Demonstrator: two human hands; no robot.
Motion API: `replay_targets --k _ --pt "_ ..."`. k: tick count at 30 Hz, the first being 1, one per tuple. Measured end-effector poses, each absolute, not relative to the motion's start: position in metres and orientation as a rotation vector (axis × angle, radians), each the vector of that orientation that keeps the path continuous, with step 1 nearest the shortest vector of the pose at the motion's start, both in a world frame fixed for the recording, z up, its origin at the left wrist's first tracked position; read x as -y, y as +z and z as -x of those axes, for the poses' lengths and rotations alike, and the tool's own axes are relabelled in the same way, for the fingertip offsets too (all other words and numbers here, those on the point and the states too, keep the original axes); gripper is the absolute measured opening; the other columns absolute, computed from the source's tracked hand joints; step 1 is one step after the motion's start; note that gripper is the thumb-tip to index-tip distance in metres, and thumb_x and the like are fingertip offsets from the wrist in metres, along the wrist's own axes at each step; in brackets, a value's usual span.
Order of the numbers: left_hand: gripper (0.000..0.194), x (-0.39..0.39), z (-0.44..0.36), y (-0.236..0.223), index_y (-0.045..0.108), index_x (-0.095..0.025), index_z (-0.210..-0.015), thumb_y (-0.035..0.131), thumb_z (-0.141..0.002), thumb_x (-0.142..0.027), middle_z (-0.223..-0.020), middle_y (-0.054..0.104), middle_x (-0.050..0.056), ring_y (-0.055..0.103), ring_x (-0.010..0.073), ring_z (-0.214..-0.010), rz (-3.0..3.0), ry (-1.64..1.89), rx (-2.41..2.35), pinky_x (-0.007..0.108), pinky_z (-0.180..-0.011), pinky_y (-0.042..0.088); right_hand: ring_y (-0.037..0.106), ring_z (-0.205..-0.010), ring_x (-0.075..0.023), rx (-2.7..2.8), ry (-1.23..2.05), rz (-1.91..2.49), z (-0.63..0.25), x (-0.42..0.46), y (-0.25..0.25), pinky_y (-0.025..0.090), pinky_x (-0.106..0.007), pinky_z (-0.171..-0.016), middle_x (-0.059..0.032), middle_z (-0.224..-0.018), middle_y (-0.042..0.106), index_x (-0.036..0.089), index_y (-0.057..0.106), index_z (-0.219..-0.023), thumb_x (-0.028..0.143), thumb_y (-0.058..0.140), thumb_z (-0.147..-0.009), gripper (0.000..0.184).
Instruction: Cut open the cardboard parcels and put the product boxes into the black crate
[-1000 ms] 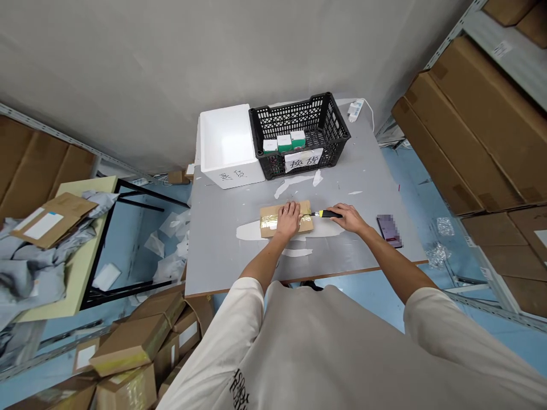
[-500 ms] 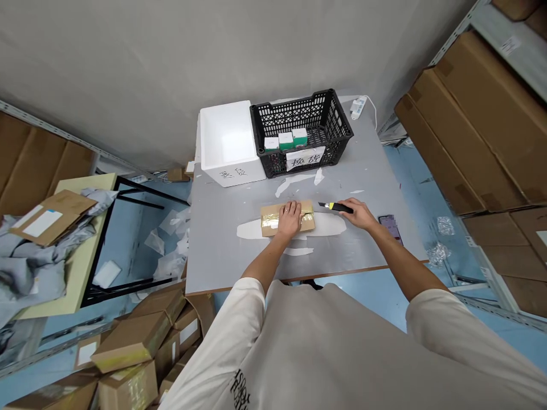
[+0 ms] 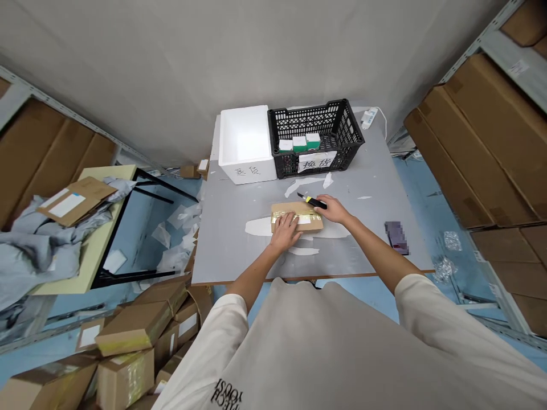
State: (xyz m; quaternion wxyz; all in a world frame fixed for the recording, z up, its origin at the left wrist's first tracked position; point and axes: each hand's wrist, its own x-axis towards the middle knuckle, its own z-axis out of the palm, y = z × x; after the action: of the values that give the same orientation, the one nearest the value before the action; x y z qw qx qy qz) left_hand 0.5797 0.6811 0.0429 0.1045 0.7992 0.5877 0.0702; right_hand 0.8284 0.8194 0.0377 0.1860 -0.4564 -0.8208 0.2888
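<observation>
A small cardboard box [image 3: 315, 222] with shiny yellowish tape and a white label lies on the grey table [image 3: 226, 256]. On its left part rests my left hand [image 3: 285, 230], flat with the fingers spread. My right hand [image 3: 334, 209] is wrapped around a black and yellow utility knife [image 3: 317, 202] just above the box's right far edge. The knife's blade points left and away from me. Under the box shows a worn white patch [image 3: 256, 226] of the tabletop.
At the table's back stand a white foam box [image 3: 248, 172] and a black plastic crate [image 3: 348, 156] holding several white-and-green small boxes [image 3: 299, 143]. A phone [image 3: 397, 236] lies at right, a power strip [image 3: 368, 118] at the back. Cardboard boxes [image 3: 132, 330] are piled at lower left.
My right hand has brought the knife left, from beside the box to over its far right edge. My left hand has shifted to the box's left part, fingers more spread. The view has tilted slightly.
</observation>
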Motion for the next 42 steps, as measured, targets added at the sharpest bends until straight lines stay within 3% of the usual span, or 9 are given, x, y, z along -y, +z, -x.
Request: replay_targets --k 9,13,16,21,27,31,36,39,42 --pt "0.045 -0.669 -0.541 0.038 0.050 -0.024 -0.147 0.046 -0.103 -0.034 -0.142 0.057 0.016 0.054 0.0317 -0.131 -2.199 0.144 -1.957 0.046 -0.109 0.042 0.063 -0.114 -0.0370 2.513 0.760 1.512 -0.789 -0.808 0.039 0.042 -0.052 -0.099 -0.0133 -0.119 0.075 0.022 0.069 -0.118 0.047 0.057 -0.094 0.037" --pt "0.050 -0.674 -0.530 0.031 0.041 -0.025 -0.153 0.037 -0.104 -0.032 -0.131 0.066 0.013 0.067 0.0287 -0.110 -1.907 0.180 -2.065 0.041 -0.093 0.051 0.067 -0.109 -0.0333 2.434 0.891 1.523 -0.798 -0.779 0.043 0.045 -0.048 -0.098 -0.0095 -0.118 0.075 0.024 0.067 -0.121 0.049 0.056 -0.095 0.038" --pt "0.054 -0.675 -0.530 0.023 0.035 -0.025 -0.157 0.034 -0.104 -0.032 -0.135 0.066 0.012 0.069 0.0279 -0.111 -1.781 0.268 -2.059 0.039 -0.089 0.054 0.069 -0.104 -0.0319 2.348 0.949 1.481 -0.796 -0.752 0.041 0.049 -0.044 -0.094 -0.0077 -0.118 0.076 0.025 0.065 -0.124 0.051 0.058 -0.095 0.040" --pt "0.056 -0.678 -0.532 0.020 0.037 -0.020 -0.157 0.039 -0.102 -0.032 -0.146 0.058 0.014 0.061 0.0277 -0.126 -1.855 0.366 -1.924 0.040 -0.101 0.051 0.071 -0.094 -0.0302 2.280 1.041 1.482 -0.794 -0.722 0.033 0.052 -0.036 -0.073 -0.0062 -0.108 0.077 0.028 0.062 -0.126 0.052 0.057 -0.095 0.040" --pt "0.048 -0.684 -0.562 0.037 0.051 -0.019 -0.145 0.043 -0.101 -0.037 -0.152 0.050 0.016 0.051 0.0329 -0.133 -1.899 0.384 -2.118 0.048 -0.109 0.045 0.069 -0.098 -0.0277 2.085 1.034 1.536 -0.804 -0.738 0.032 0.054 -0.040 -0.083 -0.0078 -0.117 0.073 0.026 0.061 -0.119 0.052 0.058 -0.093 0.038" --pt "0.074 -0.685 -0.600 0.041 0.039 -0.015 -0.156 0.051 -0.096 -0.056 -0.155 0.046 0.021 0.046 0.0385 -0.139 -1.937 0.342 -2.030 0.052 -0.112 0.041 0.066 -0.108 -0.0281 1.976 0.978 1.556 -0.797 -0.768 0.035 0.053 -0.043 -0.095 -0.0121 -0.123 0.069 0.022 0.062 -0.114 0.051 0.060 -0.089 0.039" --pt "0.098 -0.681 -0.629 0.037 0.020 -0.019 -0.165 0.058 -0.087 -0.066 -0.172 0.018 0.021 0.023 0.0421 -0.156 -1.930 0.098 -2.013 0.061 -0.122 0.024 0.062 -0.120 -0.0271 1.929 1.046 1.520 -0.783 -0.790 0.031 0.047 -0.043 -0.107 -0.0097 -0.128 0.068 0.022 0.063 -0.115 0.051 0.059 -0.089 0.039" --pt "0.108 -0.680 -0.624 0.037 0.012 -0.023 -0.166 0.066 -0.081 -0.060 -0.175 0.008 0.018 0.013 0.0403 -0.159 -1.947 -0.046 -1.951 0.062 -0.125 0.017 0.056 -0.131 -0.0294 1.946 1.061 1.513 -0.782 -0.792 0.026 0.041 -0.045 -0.113 -0.0089 -0.141 0.063 0.024 0.064 -0.111 0.052 0.061 -0.089 0.036" --pt "0.114 -0.683 -0.603 0.040 0.006 -0.028 -0.167 0.074 -0.076 -0.040 -0.176 0.003 0.016 0.008 0.0386 -0.161 -2.072 -0.151 -1.768 0.065 -0.125 0.012 0.054 -0.134 -0.0293 1.896 1.105 1.531 -0.786 -0.788 0.023 0.041 -0.045 -0.113 -0.0079 -0.140 0.063 0.025 0.063 -0.108 0.051 0.063 -0.088 0.033"
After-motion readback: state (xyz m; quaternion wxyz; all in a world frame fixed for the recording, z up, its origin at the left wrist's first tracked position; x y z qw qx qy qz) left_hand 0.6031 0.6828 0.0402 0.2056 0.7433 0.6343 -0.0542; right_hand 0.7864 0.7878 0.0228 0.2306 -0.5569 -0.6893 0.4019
